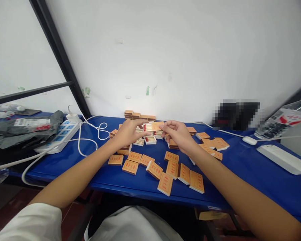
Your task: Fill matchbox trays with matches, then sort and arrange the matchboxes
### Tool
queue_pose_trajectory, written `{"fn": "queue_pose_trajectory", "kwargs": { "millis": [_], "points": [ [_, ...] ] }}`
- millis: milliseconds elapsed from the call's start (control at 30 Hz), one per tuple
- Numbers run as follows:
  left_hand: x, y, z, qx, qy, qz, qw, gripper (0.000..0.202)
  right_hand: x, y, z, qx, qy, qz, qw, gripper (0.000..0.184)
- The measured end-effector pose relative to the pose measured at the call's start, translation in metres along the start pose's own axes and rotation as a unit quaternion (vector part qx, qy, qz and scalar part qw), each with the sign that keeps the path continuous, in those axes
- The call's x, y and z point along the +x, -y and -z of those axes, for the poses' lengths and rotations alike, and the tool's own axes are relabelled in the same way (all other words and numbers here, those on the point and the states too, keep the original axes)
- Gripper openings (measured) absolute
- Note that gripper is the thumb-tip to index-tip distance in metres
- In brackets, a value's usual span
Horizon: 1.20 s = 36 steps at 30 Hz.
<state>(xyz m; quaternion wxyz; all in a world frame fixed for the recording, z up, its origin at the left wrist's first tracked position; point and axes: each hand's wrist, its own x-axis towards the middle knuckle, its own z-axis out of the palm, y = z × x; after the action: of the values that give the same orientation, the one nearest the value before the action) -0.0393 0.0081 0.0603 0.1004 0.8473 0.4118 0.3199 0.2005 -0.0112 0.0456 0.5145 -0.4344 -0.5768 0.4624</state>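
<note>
Between my two hands is a matchbox (157, 126), its tray slid partly out to the left with red-tipped matches showing. My left hand (130, 132) pinches the tray end. The fingers of my right hand (177, 134) are closed on the orange sleeve end. Just below the held box, open trays of matches (150, 140) lie on the blue table. Closed matchboxes (130, 166) with red lettering are scattered nearer to me, some flat and some overlapping. More stand stacked by my left wrist, partly hidden by it.
A row of stacked matchboxes (137, 115) stands against the wall. Loose matchboxes (210, 145) lie to the right. At the left are a power strip (62, 135), white cables (79, 142) and a grey plastic bag (27, 129). A white box (283, 159) and a bottle (288, 117) are at the right.
</note>
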Motion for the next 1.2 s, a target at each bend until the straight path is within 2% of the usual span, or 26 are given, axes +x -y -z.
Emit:
{"fn": "queue_pose_trajectory", "kwargs": {
  "millis": [167, 233, 300, 600, 733, 833, 900, 967, 1100, 1200],
  "points": [
    [0.007, 0.018, 0.03, 0.0, 0.136, 0.013, 0.991, 0.046, 0.009, 0.001, 0.014, 0.006, -0.047, -0.017, 0.999, 0.043],
    [0.009, 0.025, 0.038, 0.027, 0.188, 0.02, 0.982, 0.048, 0.012, 0.002, 0.019, 0.002, -0.071, -0.022, 0.997, 0.037],
    [0.009, 0.029, 0.041, 0.056, 0.217, 0.015, 0.974, 0.049, 0.014, 0.004, 0.024, 0.002, -0.09, -0.026, 0.996, 0.031],
    [0.008, 0.032, 0.029, 0.066, 0.249, -0.014, 0.966, 0.037, 0.023, 0.002, 0.035, -0.034, -0.12, -0.06, 0.99, 0.013],
    [0.008, 0.031, 0.027, 0.055, 0.256, -0.011, 0.965, 0.032, 0.028, -0.007, 0.043, -0.099, -0.132, -0.059, 0.985, 0.021],
    [0.008, 0.029, 0.031, 0.054, 0.234, -0.013, 0.971, 0.037, 0.032, -0.013, 0.049, -0.163, -0.152, -0.031, 0.974, 0.029],
    [0.008, 0.028, 0.036, 0.056, 0.217, -0.011, 0.974, 0.041, 0.034, -0.014, 0.054, -0.191, -0.156, -0.035, 0.968, 0.031],
    [0.008, 0.028, 0.042, 0.056, 0.215, 0.0, 0.975, 0.043, 0.035, -0.01, 0.061, -0.217, -0.149, -0.053, 0.963, 0.03],
    [0.008, 0.029, 0.053, 0.059, 0.244, 0.035, 0.967, 0.044, 0.034, 0.009, 0.08, -0.294, -0.131, -0.064, 0.945, 0.028],
    [0.008, 0.033, 0.063, 0.05, 0.275, 0.078, 0.957, 0.05, 0.03, 0.025, 0.098, -0.357, -0.058, -0.098, 0.927, 0.031]
  ]
}}
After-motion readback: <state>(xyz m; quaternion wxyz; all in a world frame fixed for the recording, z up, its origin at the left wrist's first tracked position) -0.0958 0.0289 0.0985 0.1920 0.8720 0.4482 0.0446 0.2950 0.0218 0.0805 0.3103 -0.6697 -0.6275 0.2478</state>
